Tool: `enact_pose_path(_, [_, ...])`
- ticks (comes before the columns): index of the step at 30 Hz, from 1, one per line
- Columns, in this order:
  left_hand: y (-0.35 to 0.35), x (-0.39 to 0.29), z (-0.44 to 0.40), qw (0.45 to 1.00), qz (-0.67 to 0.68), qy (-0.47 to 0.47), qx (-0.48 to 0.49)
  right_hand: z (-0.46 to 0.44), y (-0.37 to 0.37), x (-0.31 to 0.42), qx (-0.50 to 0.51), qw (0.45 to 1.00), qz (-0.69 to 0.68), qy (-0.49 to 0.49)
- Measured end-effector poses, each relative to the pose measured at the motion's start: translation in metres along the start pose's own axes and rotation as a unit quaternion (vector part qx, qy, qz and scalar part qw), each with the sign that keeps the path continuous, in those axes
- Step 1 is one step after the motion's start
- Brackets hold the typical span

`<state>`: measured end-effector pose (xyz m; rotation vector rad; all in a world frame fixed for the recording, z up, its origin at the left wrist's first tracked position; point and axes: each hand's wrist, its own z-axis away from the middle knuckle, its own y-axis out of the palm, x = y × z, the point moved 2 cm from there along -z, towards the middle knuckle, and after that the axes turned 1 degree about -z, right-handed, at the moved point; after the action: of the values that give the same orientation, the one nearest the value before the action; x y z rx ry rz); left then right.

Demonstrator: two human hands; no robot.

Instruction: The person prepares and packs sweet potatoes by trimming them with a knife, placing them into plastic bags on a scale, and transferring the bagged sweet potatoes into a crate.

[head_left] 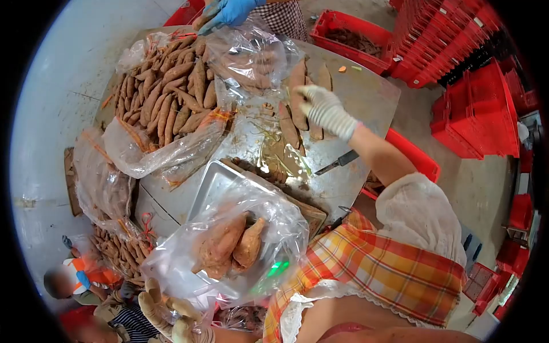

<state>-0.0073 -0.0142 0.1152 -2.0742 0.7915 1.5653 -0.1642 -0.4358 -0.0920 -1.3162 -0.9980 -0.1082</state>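
Observation:
My right hand (327, 110), in a white knit glove, reaches over the table with its fingers curled onto a long sweet potato (298, 74). More sweet potatoes (288, 123) lie beside it. Low at the left is my left hand (171, 311), also gloved, its fingers apart, close to the edge of a clear plastic bag (171, 263). Whether it touches the film is hard to see. Large sweet potatoes (220, 243) sit inside that bag, over a metal tray (209, 186). A green light (278, 268) glows through the plastic.
A big heap of sweet potatoes (166, 97) lies at the left in open plastic. A knife (337, 162) rests near my right forearm. Across the table is a co-worker's blue-gloved hand (229, 12). Red crates (477, 111) stand at right; another person (91, 274) is lower left.

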Motion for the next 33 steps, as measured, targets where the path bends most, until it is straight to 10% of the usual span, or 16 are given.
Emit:
enact_pose_path(4, [0.006, 0.002, -0.005, 0.999, 0.023, -0.022, 0.012, -0.052, 0.018, -0.030, 0.154, 0.917, 0.299, -0.212])
enact_pose_path(14, [0.014, 0.018, 0.000, 0.998, 0.014, -0.057, 0.028, -0.067, 0.035, -0.008, 0.291, 0.758, 0.450, -0.372])
enact_pose_path(20, [0.011, 0.026, 0.005, 0.995, 0.050, -0.087, 0.027, -0.033, -0.025, 0.045, 0.134, 0.931, 0.106, -0.322])
enact_pose_path(33, [0.040, 0.033, 0.004, 0.987, 0.065, -0.130, 0.062, 0.044, -0.082, 0.106, -0.019, 0.935, -0.185, -0.303])
